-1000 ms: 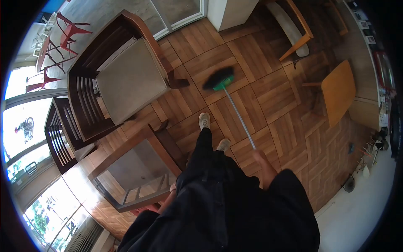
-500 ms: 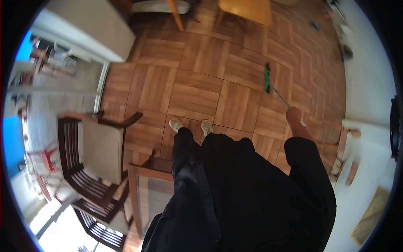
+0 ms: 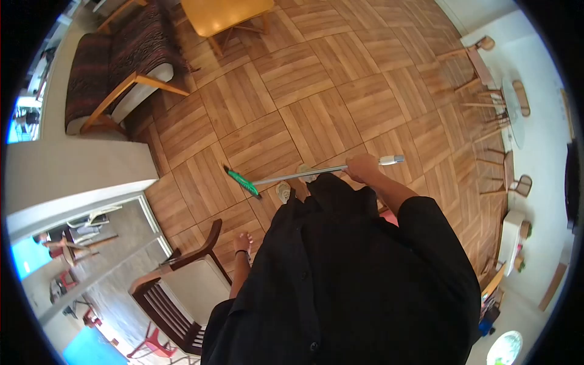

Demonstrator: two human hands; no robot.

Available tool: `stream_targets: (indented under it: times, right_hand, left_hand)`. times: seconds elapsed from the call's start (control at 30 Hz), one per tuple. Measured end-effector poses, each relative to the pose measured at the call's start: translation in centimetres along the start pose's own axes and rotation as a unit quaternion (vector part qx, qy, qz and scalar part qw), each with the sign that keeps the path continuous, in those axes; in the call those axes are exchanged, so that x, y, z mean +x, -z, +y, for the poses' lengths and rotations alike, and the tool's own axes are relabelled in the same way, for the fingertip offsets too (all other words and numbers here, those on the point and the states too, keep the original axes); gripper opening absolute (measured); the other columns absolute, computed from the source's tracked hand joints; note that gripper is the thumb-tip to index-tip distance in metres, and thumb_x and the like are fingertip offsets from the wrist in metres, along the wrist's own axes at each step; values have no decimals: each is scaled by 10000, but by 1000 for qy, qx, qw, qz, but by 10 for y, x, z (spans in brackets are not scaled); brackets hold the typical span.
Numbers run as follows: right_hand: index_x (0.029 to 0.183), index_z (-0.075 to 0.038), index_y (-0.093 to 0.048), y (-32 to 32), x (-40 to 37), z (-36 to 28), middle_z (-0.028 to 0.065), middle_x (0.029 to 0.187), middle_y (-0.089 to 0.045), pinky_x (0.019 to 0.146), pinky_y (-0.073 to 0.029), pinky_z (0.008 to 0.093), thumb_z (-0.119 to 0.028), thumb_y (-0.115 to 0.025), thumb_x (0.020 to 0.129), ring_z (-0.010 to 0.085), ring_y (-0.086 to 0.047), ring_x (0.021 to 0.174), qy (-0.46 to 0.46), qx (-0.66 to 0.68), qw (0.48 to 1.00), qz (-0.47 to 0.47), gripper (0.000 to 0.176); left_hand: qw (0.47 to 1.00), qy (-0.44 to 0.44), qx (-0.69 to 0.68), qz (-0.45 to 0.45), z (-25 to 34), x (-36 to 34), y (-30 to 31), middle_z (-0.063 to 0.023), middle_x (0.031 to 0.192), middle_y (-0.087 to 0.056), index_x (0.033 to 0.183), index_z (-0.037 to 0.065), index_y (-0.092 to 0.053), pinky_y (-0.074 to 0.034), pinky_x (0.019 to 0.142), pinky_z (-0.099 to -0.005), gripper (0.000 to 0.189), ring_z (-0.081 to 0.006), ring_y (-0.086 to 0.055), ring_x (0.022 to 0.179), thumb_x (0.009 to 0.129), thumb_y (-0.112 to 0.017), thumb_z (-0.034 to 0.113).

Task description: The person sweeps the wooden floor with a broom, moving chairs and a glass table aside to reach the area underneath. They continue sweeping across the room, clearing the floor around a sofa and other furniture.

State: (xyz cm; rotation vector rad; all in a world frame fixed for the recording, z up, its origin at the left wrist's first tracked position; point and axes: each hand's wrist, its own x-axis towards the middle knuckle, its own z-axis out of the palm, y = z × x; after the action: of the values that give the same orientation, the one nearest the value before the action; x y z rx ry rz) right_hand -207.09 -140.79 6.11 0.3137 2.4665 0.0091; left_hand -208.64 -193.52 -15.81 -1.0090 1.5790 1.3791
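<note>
My right hand (image 3: 363, 167) is wrapped round the pale handle of a broom (image 3: 286, 177), near its white end. The handle runs leftward across the front of my shoes to a green broom head (image 3: 242, 181) on the wooden floor. Beside the dark wooden chair with a beige seat (image 3: 194, 286), my left hand (image 3: 243, 241) hangs with its fingers apart, holding nothing. A dark band circles that wrist.
A patterned sofa (image 3: 115, 70) stands at the upper left, near a yellow table (image 3: 228, 13). The end of a low wall (image 3: 91, 170) and a glass door frame are on the left. Wooden chairs (image 3: 480, 61) and a glass table (image 3: 514, 115) line the right.
The view has turned. The broom head has moved from ahead on the right to the left of my feet. My left hand, the sofa and the right-side furniture have come into view.
</note>
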Motion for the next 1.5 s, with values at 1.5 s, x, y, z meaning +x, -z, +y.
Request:
stream_targets:
  times: [1.5]
  right_hand:
    - [906,-40,-678,-217,-252,396,179,932,-654,745,-510,430,-366,-576,805,315,-638,884,-639,368,640,-215,356]
  left_hand:
    - [777,-151,537,-292,250,-107,-806,-10,851,-586,969,96,-518,-404,570,-221,189,-96,-549,698,883,-526,265]
